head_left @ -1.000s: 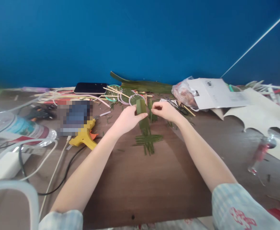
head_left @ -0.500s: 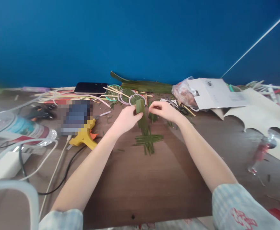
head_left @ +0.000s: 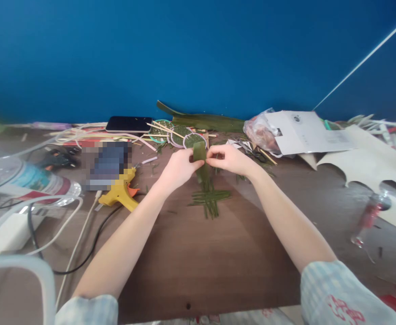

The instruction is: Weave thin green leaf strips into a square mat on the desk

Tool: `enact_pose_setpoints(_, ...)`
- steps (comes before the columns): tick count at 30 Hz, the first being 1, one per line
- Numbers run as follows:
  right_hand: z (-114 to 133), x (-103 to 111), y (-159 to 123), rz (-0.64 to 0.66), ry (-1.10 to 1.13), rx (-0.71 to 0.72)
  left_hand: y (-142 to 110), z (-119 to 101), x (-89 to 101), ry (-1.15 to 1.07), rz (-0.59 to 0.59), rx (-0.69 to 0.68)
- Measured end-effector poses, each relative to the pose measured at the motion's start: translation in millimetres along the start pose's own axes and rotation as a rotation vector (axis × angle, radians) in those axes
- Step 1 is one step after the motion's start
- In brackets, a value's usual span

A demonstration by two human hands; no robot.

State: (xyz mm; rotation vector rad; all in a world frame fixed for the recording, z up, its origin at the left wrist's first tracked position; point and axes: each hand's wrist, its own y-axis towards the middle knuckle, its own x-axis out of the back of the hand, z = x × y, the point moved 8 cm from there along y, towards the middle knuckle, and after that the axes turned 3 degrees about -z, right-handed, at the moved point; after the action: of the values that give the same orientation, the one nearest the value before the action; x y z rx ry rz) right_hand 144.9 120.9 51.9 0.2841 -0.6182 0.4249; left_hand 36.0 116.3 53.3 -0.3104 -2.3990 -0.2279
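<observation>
My left hand (head_left: pixel 179 168) and my right hand (head_left: pixel 227 159) meet over the far middle of the brown table (head_left: pixel 198 262). Both pinch the top of a green leaf strip (head_left: pixel 200 153) that stands upright between them. Just below the strip, a small pile of thin green leaf slivers (head_left: pixel 210 199) lies crossed on the wood. A long green leaf (head_left: pixel 204 121) rests against the blue wall behind.
A yellow glue gun (head_left: pixel 120 193) with its black cord lies left of my hands. Round leaf-covered discs (head_left: pixel 179 135), wooden sticks and a dark phone (head_left: pixel 128 124) sit at the back. A plastic bag (head_left: pixel 260 131), white paper and cut card (head_left: pixel 370 167) lie right; a bottle (head_left: pixel 25 183) left.
My right hand has moved left from beside the strip and now pinches its top together with my left hand. The left hand has barely shifted.
</observation>
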Motion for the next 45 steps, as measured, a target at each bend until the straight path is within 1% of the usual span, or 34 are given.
enact_pose_setpoints(5, 1.4, 1.1, 0.4, -0.03, 0.01, 0.016, -1.3, -3.5, 2.6, 0.041, -0.015, 0.007)
enact_pose_setpoints(11, 1.6, 3.2, 1.6, -0.08, -0.052, 0.04, -1.5, -4.5, 0.6, -0.005, 0.005, -0.017)
enact_pose_setpoints(14, -7.9, 13.8, 1.3, -0.156, -0.105, 0.019, -0.7, -0.8, -4.8, -0.067, 0.054, -0.045)
enact_pose_setpoints(16, -18.2, 21.7, 0.3, -0.205, -0.165, -0.025, 0.1, 4.4, -8.6, -0.135, 0.086, -0.031)
enact_pose_setpoints(17, -23.7, 23.3, 0.1, -0.206, -0.191, -0.047, 0.6, 6.6, -9.9, -0.173, 0.096, -0.025)
enact_pose_setpoints(19, -33.4, 21.3, 0.4, -0.173, -0.262, -0.073, 1.6, 9.8, -10.9, -0.234, 0.098, -0.012)
enact_pose_setpoints(22, -45.1, 12.8, 2.2, -0.116, -0.355, -0.07, 3.2, 12.2, -10.3, -0.274, 0.082, 0.003)
enact_pose_setpoints(26, -51.9, 11.1, 3.6, -0.15, -0.389, -0.069, 4.6, 11.8, -8.6, -0.286, 0.06, -0.014)
enact_pose_setpoints(28, -47.1, 13.3, 3.3, -0.168, -0.363, -0.071, 4.9, 10.4, -6.7, -0.27, 0.04, -0.039)
enact_pose_setpoints(30, -37.5, 13.2, 2.6, -0.148, -0.255, -0.077, 5.0, 9.5, -5.2, -0.246, 0.023, -0.057)
enact_pose_setpoints(32, -24.1, 8.4, 1.8, -0.082, -0.082, -0.069, 5.0, 9.1, -4.7, -0.228, 0.014, -0.063)
enact_pose_setpoints(34, -11.0, 1.5, 0.7, -0.006, 0.028, -0.06, 4.8, 9.1, -4.9, -0.22, 0.013, -0.057)
enact_pose_setpoints(36, -1.3, -1.1, 0.1, 0.008, 0.026, -0.039, 4.0, 8.2, -5.1, -0.213, 0.013, -0.047)
enact_pose_setpoints(38, 3.3, -2.0, -0.2, 0.0, -0.006, -0.026, 2.9, 6.1, -4.5, -0.187, 0.01, -0.04)
enact_pose_setpoints(42, 6.2, -2.2, -0.8, -0.011, -0.039, 0.006, 0.7, 2.6, -0.2, -0.074, -0.026, -0.013)
enact_pose_setpoints(45, 6.9, -1.6, -1.2, -0.015, -0.036, 0.023, 0.2, 1.4, 1.2, -0.042, -0.039, -0.006)
